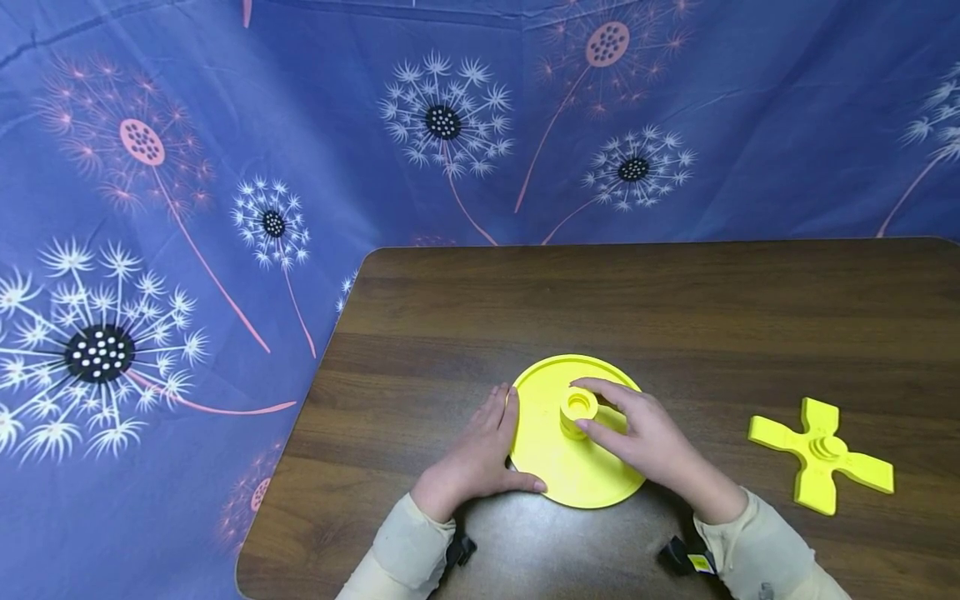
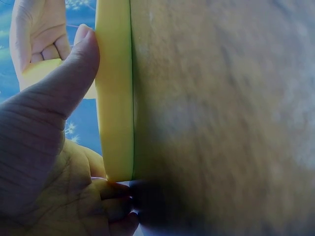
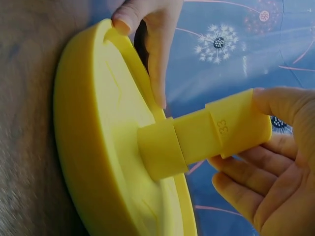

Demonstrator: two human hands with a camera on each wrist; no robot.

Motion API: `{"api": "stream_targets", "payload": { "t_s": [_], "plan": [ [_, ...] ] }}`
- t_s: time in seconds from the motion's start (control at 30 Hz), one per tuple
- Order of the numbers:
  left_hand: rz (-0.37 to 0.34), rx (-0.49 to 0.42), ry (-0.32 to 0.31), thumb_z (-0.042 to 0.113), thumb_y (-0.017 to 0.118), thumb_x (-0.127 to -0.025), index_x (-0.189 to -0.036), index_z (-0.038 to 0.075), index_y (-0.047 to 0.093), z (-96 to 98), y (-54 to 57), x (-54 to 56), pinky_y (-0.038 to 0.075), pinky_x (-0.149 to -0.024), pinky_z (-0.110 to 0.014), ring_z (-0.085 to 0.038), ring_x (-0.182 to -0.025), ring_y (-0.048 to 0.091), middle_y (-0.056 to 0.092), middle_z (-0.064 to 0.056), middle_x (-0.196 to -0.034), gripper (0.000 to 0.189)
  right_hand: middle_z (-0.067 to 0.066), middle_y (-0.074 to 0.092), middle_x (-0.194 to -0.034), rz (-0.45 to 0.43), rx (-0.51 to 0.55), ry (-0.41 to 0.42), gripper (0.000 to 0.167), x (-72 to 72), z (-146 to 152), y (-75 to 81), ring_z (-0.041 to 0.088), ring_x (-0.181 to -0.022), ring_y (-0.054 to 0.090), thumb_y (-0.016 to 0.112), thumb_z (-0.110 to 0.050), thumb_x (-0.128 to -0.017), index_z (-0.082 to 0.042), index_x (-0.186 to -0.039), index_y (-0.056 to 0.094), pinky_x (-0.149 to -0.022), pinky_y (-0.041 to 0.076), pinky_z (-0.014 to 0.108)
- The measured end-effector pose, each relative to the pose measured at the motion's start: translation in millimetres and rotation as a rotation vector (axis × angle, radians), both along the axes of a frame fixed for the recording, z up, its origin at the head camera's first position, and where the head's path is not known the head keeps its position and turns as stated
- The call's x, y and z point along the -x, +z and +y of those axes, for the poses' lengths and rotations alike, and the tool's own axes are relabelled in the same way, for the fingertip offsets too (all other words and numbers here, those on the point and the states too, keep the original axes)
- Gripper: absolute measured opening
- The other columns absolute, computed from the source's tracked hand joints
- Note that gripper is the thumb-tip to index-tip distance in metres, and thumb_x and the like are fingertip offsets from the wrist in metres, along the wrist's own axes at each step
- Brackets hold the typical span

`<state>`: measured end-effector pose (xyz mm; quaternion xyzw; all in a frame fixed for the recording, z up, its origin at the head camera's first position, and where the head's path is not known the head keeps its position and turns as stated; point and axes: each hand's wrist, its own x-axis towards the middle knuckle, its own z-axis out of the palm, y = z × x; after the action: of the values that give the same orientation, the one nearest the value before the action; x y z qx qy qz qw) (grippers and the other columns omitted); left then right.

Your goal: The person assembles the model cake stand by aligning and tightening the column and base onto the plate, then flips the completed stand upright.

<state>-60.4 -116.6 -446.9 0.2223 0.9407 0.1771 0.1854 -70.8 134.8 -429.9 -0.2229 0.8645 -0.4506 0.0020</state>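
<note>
Left hand (image 1: 480,454), fingers extended, braces the disc (image 1: 542,462), probably steadying it while the right hand (image 1: 648,429) pinches the post (image 1: 576,417); cross (image 1: 823,452) lies toward the table (image 1: 450,317)'s right edge.

The head view is bright, the left-wrist tabletop (image 2: 221,118) dim and blurred.

Yellow disc (image 1: 551,442): round, raised rim, flat on the table (image 1: 420,333), edge against my left hand (image 1: 480,454). Yellow stepped post (image 3: 199,135), marked 33, stands at the disc's central collar (image 3: 162,150), narrower mid-section exposed; my right hand (image 1: 641,429) grips its recessed top between thumb and fingers.
</note>
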Motion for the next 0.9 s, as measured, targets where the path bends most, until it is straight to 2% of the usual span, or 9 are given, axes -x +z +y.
{"api": "stream_targets", "payload": {
  "t_s": [0.13, 0.33, 0.6, 0.77, 0.9],
  "plan": [
    [-0.004, 0.001, 0.005, 0.066, 0.073, -0.072, -0.155, -0.001, 0.003, 0.1, 0.0, -0.5, 0.016, -0.118, -0.042, -0.029, -0.149, 0.002, 0.002, -0.021, -0.161, 0.128, -0.007, 0.067, -0.112, 0.016, 0.012, -0.060, 0.041, -2.2, -4, -2.0, 0.011, -0.106, 0.060, 0.077, -0.024, -0.085, -0.014, -0.123, 0.064, -0.092, 0.049, 0.040],
    [-0.001, 0.003, -0.001, 0.066, 0.073, -0.073, -0.155, -0.001, 0.002, 0.1, -1.0, -0.2, 0.016, -0.118, -0.042, -0.029, -0.149, 0.001, 0.001, -0.020, -0.161, 0.127, -0.002, 0.070, -0.107, 0.039, 0.018, -0.141, 0.041, -5.6, -11, -2.4, 0.014, -0.101, 0.063, 0.081, -0.025, -0.082, -0.011, -0.117, 0.065, -0.089, 0.051, 0.045],
    [0.014, 0.000, -0.010, 0.065, 0.074, -0.072, -0.155, -0.002, 0.002, 0.0, -1.3, -0.1, 0.016, -0.118, -0.043, -0.030, -0.149, 0.001, 0.002, -0.021, -0.161, 0.128, 0.001, 0.070, -0.105, 0.118, -0.028, -0.220, 0.042, -9.5, -16, -3.3, 0.018, -0.098, 0.065, 0.083, -0.024, -0.077, -0.010, -0.112, 0.065, -0.083, 0.052, 0.043],
    [0.001, -0.001, -0.006, 0.065, 0.074, -0.073, -0.155, -0.001, 0.001, -0.4, -1.1, -0.1, 0.016, -0.118, -0.043, -0.029, -0.149, 0.000, 0.000, -0.021, -0.161, 0.128, 0.002, 0.070, -0.105, 0.124, -0.038, -0.236, 0.044, -10.5, -17, -3.4, 0.019, -0.098, 0.064, 0.084, -0.024, -0.076, -0.010, -0.113, 0.064, -0.081, 0.051, 0.044],
    [-0.005, 0.000, -0.006, 0.065, 0.074, -0.073, -0.155, -0.001, 0.001, -0.3, -0.9, -0.2, 0.016, -0.118, -0.043, -0.030, -0.149, 0.000, 0.000, -0.020, -0.161, 0.128, 0.002, 0.069, -0.111, 0.097, -0.013, -0.192, 0.048, -9.4, -14, -3.4, 0.020, -0.103, 0.064, 0.081, -0.025, -0.080, -0.009, -0.121, 0.062, -0.087, 0.050, 0.042]
  ]
}}
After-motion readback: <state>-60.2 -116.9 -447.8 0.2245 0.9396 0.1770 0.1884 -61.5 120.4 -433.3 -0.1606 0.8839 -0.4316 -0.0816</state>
